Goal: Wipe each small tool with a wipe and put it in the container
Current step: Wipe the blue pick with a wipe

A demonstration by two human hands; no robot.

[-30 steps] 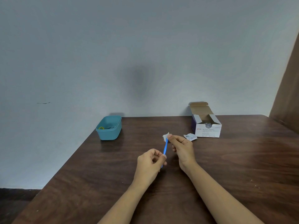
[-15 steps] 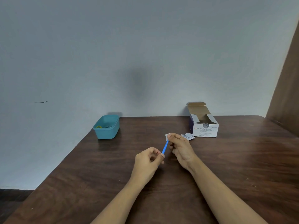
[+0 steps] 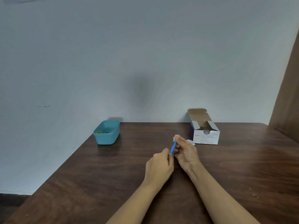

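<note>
A thin blue tool stands tilted between my two hands over the middle of the brown table. My left hand grips its lower end. My right hand pinches a small white wipe around the tool's upper tip. A teal container sits at the table's far left corner, well left of both hands, with a yellow ring and other small items inside.
An open white box of alcohol swabs stands at the back right against the wall. A torn wipe packet lies just in front of it, partly behind my right hand. The table's left edge runs diagonally below the container.
My right hand slid the wipe along the blue tool toward its upper tip, and less of the blue shaft shows now. The left hand kept its grip. The view shifted slightly.
</note>
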